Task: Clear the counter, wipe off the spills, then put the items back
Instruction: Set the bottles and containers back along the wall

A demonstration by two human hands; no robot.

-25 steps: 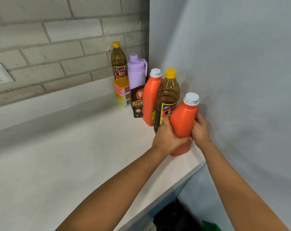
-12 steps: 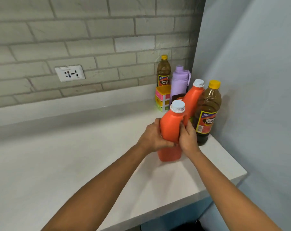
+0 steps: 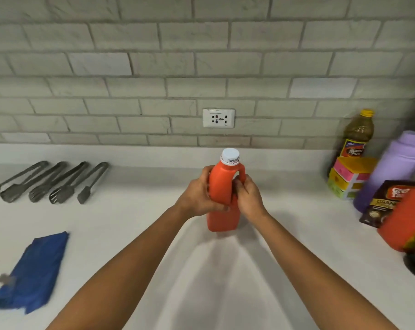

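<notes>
Head view: orange bottle (image 3: 223,210) stands upright — cap up — between both hands.

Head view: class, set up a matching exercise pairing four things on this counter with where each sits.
Things:
1. orange bottle
2. blue cloth
3. tongs
4. purple flask

Places:
A. far left, by the wall
B. far right
C. centre, held by left hand and right hand
D. near left

Pairs: 1-C, 2-D, 3-A, 4-B
</notes>
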